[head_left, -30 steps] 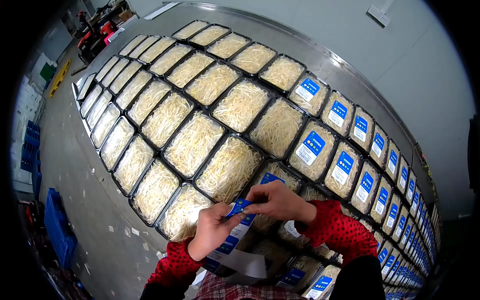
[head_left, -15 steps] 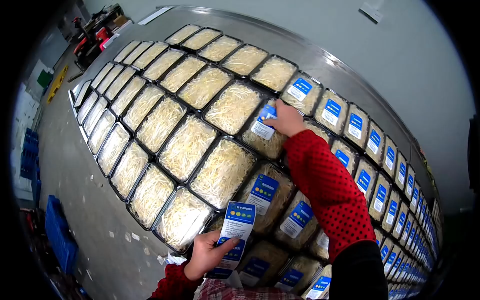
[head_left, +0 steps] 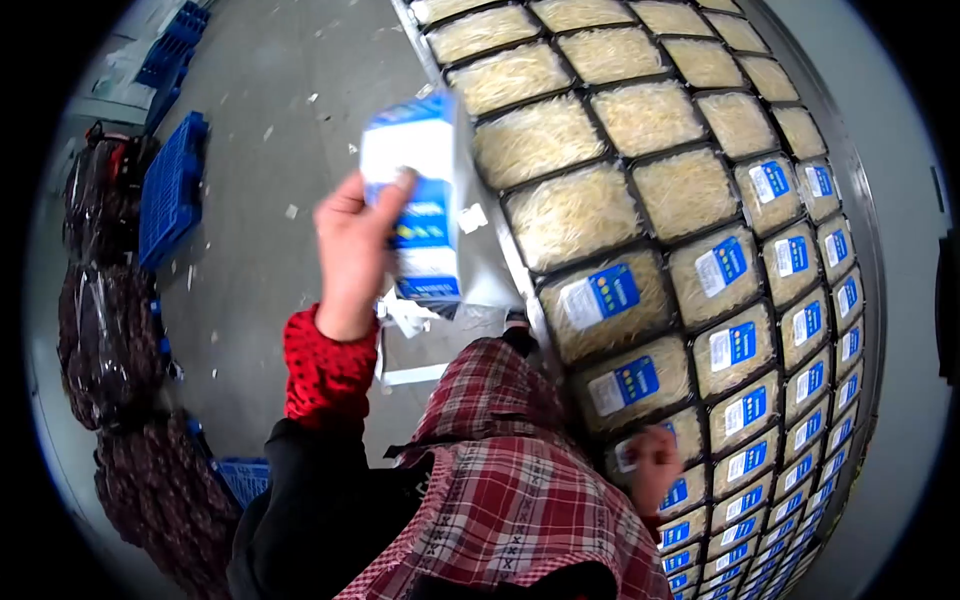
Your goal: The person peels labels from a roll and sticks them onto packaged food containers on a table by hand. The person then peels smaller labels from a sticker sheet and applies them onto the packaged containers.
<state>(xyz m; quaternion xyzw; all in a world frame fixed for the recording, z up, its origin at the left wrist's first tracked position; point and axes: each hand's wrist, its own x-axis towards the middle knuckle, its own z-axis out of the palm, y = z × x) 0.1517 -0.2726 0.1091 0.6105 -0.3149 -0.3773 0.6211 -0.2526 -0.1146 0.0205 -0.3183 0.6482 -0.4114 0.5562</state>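
Note:
In my left hand [head_left: 358,235], raised over the floor left of the table, is a strip of blue-and-white labels [head_left: 425,225], pinched under the thumb and blurred by motion. Low beside my body, my right hand [head_left: 655,468] hovers over or touches the labelled trays; its fingers are curled, and whether they hold anything is hidden. Near it lies a black tray of bean sprouts under clear film with a blue-and-white label [head_left: 632,385]. Farther up, trays without labels [head_left: 572,212] stand in rows.
The metal table edge [head_left: 515,255] runs between the trays and the grey floor [head_left: 270,200], where paper scraps lie. Blue pallets [head_left: 172,190] and dark, full sacks [head_left: 110,340] line the left side. A wall [head_left: 905,330] borders the table's right side.
The view has swung round and downward. My left hand has lifted the label strip over the floor; my right hand has left the labelled tray it was pressing and drawn in near my body.

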